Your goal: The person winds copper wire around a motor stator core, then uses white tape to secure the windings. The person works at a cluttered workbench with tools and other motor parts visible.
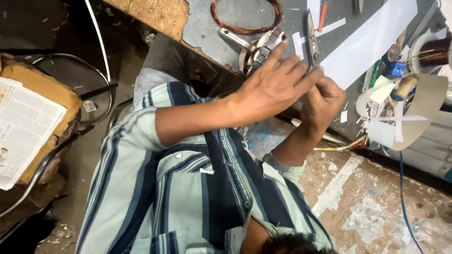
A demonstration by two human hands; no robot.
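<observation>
I saw both hands, left (270, 87) over right (325, 101), pressed together at upper centre beside the ribbed metal motor core (263, 49) on the grey desk (207, 33); their grip stayed hidden.

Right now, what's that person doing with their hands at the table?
A person in a striped shirt has both hands together at the edge of a grey workbench. The left hand, fingers stretched out, lies over the curled right hand; anything it holds is hidden. Just past them lie a ribbed metal motor part, cutters and a copper wire coil.
</observation>
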